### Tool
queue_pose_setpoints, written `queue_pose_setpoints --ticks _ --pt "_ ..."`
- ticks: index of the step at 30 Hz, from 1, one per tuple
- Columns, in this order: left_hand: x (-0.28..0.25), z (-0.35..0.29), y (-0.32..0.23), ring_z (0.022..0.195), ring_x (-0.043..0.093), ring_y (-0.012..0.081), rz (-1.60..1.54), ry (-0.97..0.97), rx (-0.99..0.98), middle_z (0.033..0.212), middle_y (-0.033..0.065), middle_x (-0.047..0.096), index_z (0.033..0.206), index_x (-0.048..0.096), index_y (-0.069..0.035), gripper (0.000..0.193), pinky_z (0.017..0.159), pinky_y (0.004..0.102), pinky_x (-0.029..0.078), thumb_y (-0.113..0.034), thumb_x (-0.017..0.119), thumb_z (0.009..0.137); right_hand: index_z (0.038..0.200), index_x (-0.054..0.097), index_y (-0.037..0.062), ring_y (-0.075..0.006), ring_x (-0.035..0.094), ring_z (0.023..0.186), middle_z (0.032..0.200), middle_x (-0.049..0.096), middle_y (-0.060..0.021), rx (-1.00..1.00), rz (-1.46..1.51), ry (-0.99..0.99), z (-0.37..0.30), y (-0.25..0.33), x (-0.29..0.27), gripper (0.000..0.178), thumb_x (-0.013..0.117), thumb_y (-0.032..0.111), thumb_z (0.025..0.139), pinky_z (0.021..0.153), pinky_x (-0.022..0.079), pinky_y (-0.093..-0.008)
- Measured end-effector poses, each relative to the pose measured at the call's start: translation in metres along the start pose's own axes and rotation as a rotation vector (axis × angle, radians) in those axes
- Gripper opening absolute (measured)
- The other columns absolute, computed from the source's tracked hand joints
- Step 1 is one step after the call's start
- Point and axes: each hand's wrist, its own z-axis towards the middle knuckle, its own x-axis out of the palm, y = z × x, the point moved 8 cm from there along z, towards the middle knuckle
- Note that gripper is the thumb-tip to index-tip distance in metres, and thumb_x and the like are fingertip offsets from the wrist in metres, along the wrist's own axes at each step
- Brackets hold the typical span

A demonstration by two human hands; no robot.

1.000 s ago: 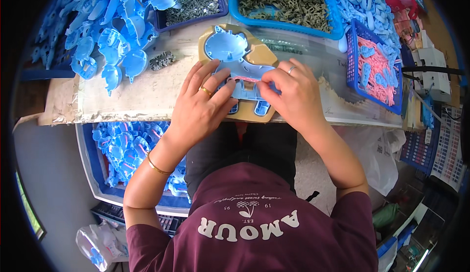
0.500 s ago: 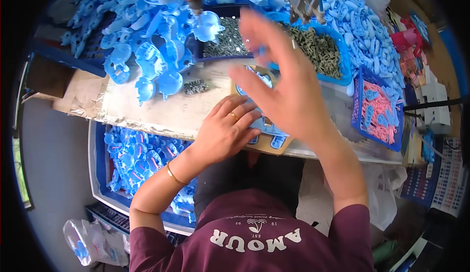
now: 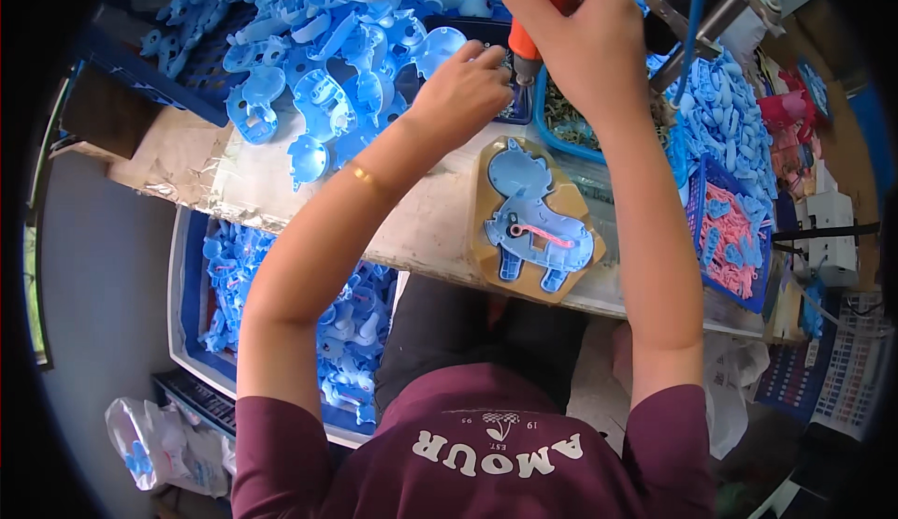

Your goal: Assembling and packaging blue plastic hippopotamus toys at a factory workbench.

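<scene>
My right hand (image 3: 594,47) is wrapped round an orange powered screwdriver (image 3: 545,5), whose metal tip points down. Beside that tip is my left hand (image 3: 468,84), fingers curled together over the edge of a dark blue bin (image 3: 521,108) of small metal screws; whatever the fingertips hold is hidden. Between my forearms, on the table's front edge, lies a tan jig (image 3: 485,243). Seated in it is a light blue animal-shaped toy shell half (image 3: 524,175), hollow side up. A pink strip (image 3: 545,236) and a small dark ring part (image 3: 516,230) are inside the shell.
Blue shells (image 3: 327,98) are heaped at the back left. A bright blue tub (image 3: 599,152) of small grey-green parts stands behind the jig, near a metal stand (image 3: 716,28). To the right is a basket (image 3: 697,206) of pink strips; a bin (image 3: 194,309) of blue shells sits below left.
My left hand has left the jig and moved up to the screw bin. My right hand has taken hold of the screwdriver, which now hangs farther right. The shell in the jig is uncovered.
</scene>
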Motion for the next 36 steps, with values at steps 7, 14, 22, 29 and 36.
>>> queue_pose_setpoints --ticks 7,14,22,29,36 --pt "0.054 0.012 0.004 0.108 0.057 0.0161 0.118 -0.041 0.077 0.083 -0.0060 0.073 0.072 0.076 -0.021 0.011 0.098 0.0349 0.037 -0.017 0.069 0.080 0.113 0.061 0.0019 -0.0217 0.069 0.066 0.080 0.069 -0.0109 0.156 -0.062 0.106 -0.020 -0.005 -0.007 0.034 0.075 0.017 0.087 0.064 0.054 -0.0348" --pt "0.013 0.011 0.001 0.110 0.058 0.0177 0.082 0.149 0.025 0.086 -0.0050 0.073 0.081 0.075 -0.020 0.008 0.106 0.0387 0.036 -0.016 0.069 0.082 0.119 0.058 0.0010 -0.0107 0.060 0.060 0.078 0.063 -0.0038 0.183 0.154 0.131 -0.027 -0.008 -0.021 0.030 0.068 0.009 0.093 0.056 0.048 -0.0271" --pt "-0.054 -0.019 -0.036 0.100 0.059 0.0212 -0.443 -0.163 -0.101 0.087 -0.0023 0.065 0.088 0.065 -0.018 0.015 0.104 0.0419 0.040 -0.021 0.076 0.078 0.119 0.057 -0.0020 -0.0082 0.058 0.061 0.079 0.063 -0.0018 0.359 0.535 0.444 -0.058 -0.029 -0.016 0.030 0.067 0.007 0.093 0.055 0.046 -0.0247" --pt "-0.074 -0.038 -0.076 0.100 0.059 0.0227 -0.680 -0.153 -0.103 0.085 -0.0002 0.066 0.087 0.066 -0.015 0.018 0.107 0.0438 0.039 -0.023 0.080 0.077 0.115 0.058 -0.0007 -0.0058 0.057 0.060 0.076 0.063 -0.0016 0.489 0.770 0.138 -0.090 -0.013 -0.021 0.024 0.066 0.008 0.094 0.056 0.045 -0.0211" --pt "-0.071 -0.044 -0.088 0.098 0.061 0.0243 -0.777 -0.128 -0.179 0.084 0.0018 0.068 0.087 0.068 -0.013 0.016 0.108 0.0448 0.038 -0.022 0.080 0.079 0.113 0.058 -0.0016 -0.0067 0.056 0.058 0.074 0.062 -0.0024 0.544 0.732 0.118 -0.101 -0.017 -0.026 0.023 0.066 0.008 0.094 0.050 0.043 -0.0214"
